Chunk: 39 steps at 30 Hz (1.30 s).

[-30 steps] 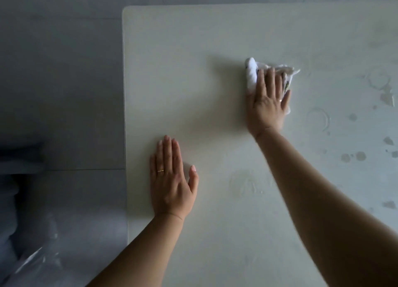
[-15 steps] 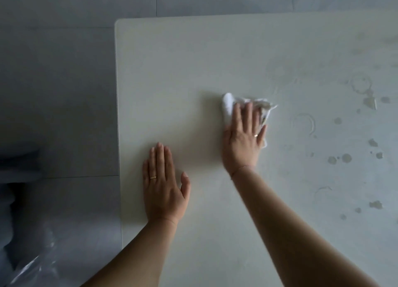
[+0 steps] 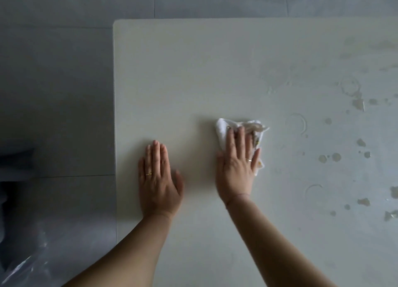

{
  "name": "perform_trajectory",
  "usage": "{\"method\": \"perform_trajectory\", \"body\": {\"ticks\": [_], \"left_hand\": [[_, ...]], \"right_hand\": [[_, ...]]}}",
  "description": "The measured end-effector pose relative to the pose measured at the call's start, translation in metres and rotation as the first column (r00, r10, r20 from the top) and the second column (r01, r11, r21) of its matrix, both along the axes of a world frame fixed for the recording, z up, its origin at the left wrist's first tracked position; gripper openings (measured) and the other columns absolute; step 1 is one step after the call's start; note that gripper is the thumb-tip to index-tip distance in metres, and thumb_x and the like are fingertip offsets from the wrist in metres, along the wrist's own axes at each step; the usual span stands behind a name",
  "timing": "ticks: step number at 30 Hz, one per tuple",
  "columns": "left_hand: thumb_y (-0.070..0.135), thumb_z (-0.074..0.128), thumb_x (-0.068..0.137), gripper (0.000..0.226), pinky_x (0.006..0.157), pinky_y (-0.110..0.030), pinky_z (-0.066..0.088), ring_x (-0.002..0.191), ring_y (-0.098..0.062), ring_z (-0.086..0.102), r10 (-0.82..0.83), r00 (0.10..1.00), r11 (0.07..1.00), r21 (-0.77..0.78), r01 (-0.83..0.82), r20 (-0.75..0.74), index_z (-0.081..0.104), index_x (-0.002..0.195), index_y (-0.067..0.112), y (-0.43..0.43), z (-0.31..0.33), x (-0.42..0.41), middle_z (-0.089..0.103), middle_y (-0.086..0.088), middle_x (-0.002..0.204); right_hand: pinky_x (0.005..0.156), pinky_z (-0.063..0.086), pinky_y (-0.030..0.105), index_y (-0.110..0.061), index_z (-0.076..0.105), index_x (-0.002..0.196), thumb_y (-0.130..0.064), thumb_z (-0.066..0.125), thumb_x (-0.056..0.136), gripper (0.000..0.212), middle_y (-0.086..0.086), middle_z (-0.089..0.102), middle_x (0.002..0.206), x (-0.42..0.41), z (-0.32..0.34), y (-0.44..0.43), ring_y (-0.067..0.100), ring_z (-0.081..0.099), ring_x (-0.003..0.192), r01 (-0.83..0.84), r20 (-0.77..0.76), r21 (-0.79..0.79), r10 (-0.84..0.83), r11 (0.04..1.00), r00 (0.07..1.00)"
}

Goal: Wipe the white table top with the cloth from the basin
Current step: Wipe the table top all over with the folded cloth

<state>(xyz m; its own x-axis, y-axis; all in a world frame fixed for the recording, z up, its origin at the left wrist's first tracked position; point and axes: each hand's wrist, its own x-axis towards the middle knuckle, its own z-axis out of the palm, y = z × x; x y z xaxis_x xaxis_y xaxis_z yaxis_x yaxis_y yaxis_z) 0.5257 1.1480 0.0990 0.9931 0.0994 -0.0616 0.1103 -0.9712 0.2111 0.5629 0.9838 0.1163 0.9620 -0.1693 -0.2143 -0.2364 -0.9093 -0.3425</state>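
The white table top (image 3: 193, 71) fills most of the head view. A crumpled white cloth (image 3: 221, 127) lies on it near the middle, pressed down under the flat fingers of my right hand (image 3: 237, 168). Most of the cloth is hidden by that hand. My left hand (image 3: 158, 179) rests flat on the table, palm down, to the left of the cloth and near the table's left edge, holding nothing. Both hands wear a ring. No basin is in view.
Brownish spots and ring marks (image 3: 336, 157) dot the right part of the table. Grey tiled floor (image 3: 53, 93) lies to the left and beyond the far edge. A clear plastic bag (image 3: 23, 265) and a dark shape sit at the lower left.
My right hand has dragged the cloth toward me and to the left across the table. My left hand has stayed flat in about the same place.
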Motion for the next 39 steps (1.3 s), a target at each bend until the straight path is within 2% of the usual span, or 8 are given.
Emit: {"method": "perform_trajectory", "body": {"ticks": [6, 10, 16, 23, 28, 32, 35, 39], "left_hand": [[0.032, 0.033, 0.086, 0.068, 0.117, -0.045, 0.014, 0.144, -0.03, 0.02, -0.015, 1.0, 1.0, -0.013, 0.015, -0.01, 0.028, 0.146, 0.0, 0.001, -0.001, 0.0, 0.024, -0.017, 0.155], [0.029, 0.034, 0.085, 0.067, 0.116, -0.046, 0.017, 0.143, -0.031, 0.023, 0.009, 1.0, 0.999, -0.035, -0.009, -0.005, 0.031, 0.145, 0.0, -0.001, 0.0, 0.0, 0.027, -0.016, 0.154], [0.031, 0.028, 0.088, 0.066, 0.117, -0.047, 0.013, 0.144, -0.033, 0.021, -0.025, 0.999, 0.999, -0.026, 0.024, -0.036, 0.028, 0.146, 0.0, 0.0, 0.007, -0.002, 0.023, -0.017, 0.155], [0.029, 0.03, 0.093, 0.059, 0.114, -0.048, 0.019, 0.141, -0.034, 0.029, -0.02, 1.0, 0.999, -0.05, 0.019, -0.016, 0.035, 0.143, -0.003, -0.009, 0.013, -0.079, 0.029, -0.018, 0.153], [0.034, 0.028, 0.093, 0.062, 0.116, -0.046, 0.017, 0.144, -0.028, 0.02, -0.033, 0.996, 0.999, -0.017, 0.032, -0.077, 0.028, 0.147, 0.003, -0.009, 0.001, -0.096, 0.022, -0.013, 0.156], [0.038, 0.023, 0.094, 0.063, 0.117, -0.045, 0.014, 0.144, -0.028, 0.019, -0.043, 0.995, 0.999, -0.007, 0.043, -0.086, 0.029, 0.147, 0.003, -0.008, 0.001, -0.096, 0.023, -0.013, 0.156], [0.038, 0.023, 0.096, 0.062, 0.114, -0.047, 0.022, 0.141, -0.031, 0.029, -0.031, 0.995, 0.999, 0.011, 0.032, -0.091, 0.036, 0.143, 0.0, -0.01, 0.001, -0.096, 0.029, -0.017, 0.152], [0.032, 0.031, 0.092, 0.06, 0.114, -0.048, 0.022, 0.14, -0.033, 0.03, -0.039, 0.998, 0.999, -0.017, 0.039, -0.05, 0.04, 0.14, -0.002, -0.009, 0.002, -0.096, 0.032, -0.017, 0.151]], "right_hand": [[0.114, -0.017, 0.043, -0.03, 0.026, 0.145, -0.049, 0.034, 0.089, 0.059, 0.0, 0.01, 0.159, -0.002, 0.004, 0.01, 0.019, -0.002, 0.146, -0.107, 0.037, -0.1, 0.111, 0.989, 0.993], [0.119, -0.003, 0.041, -0.022, 0.019, 0.149, -0.048, 0.041, 0.094, 0.065, 0.011, 0.008, 0.158, 0.008, -0.002, -0.004, 0.027, 0.001, 0.146, -0.252, 0.048, -0.129, 0.26, 0.959, 0.965], [0.117, -0.006, 0.039, -0.027, 0.017, 0.15, -0.041, 0.039, 0.093, 0.063, 0.008, 0.009, 0.159, -0.008, -0.007, 0.017, 0.025, 0.001, 0.147, -0.144, 0.058, -0.095, 0.149, 0.985, 0.987], [0.117, 0.014, 0.046, -0.024, 0.031, 0.146, -0.046, 0.032, 0.096, 0.055, 0.005, 0.022, 0.155, -0.066, -0.011, 0.022, 0.024, 0.015, 0.145, -0.458, 0.094, -0.087, 0.465, 0.885, 0.88], [0.119, 0.003, 0.04, -0.029, 0.012, 0.149, -0.048, 0.018, 0.094, 0.059, 0.002, 0.01, 0.159, -0.061, -0.005, -0.045, 0.016, -0.002, 0.145, -0.106, 0.006, -0.193, 0.11, 0.975, 0.994], [0.117, -0.008, 0.04, -0.031, 0.003, 0.148, -0.05, 0.011, 0.093, 0.059, 0.001, -0.001, 0.159, -0.072, -0.004, 0.001, 0.012, -0.017, 0.142, 0.135, -0.022, -0.091, -0.137, 0.987, 0.99], [0.117, -0.001, 0.043, -0.031, 0.017, 0.149, -0.046, 0.021, 0.096, 0.056, 0.001, 0.008, 0.158, -0.107, -0.003, 0.048, 0.019, -0.005, 0.146, -0.139, -0.005, -0.066, 0.138, 0.988, 0.99], [0.117, 0.013, 0.045, -0.028, 0.027, 0.147, -0.045, 0.028, 0.097, 0.053, 0.0, 0.015, 0.157, -0.112, -0.008, 0.004, 0.019, 0.008, 0.146, -0.427, 0.035, -0.095, 0.431, 0.899, 0.902]]}}
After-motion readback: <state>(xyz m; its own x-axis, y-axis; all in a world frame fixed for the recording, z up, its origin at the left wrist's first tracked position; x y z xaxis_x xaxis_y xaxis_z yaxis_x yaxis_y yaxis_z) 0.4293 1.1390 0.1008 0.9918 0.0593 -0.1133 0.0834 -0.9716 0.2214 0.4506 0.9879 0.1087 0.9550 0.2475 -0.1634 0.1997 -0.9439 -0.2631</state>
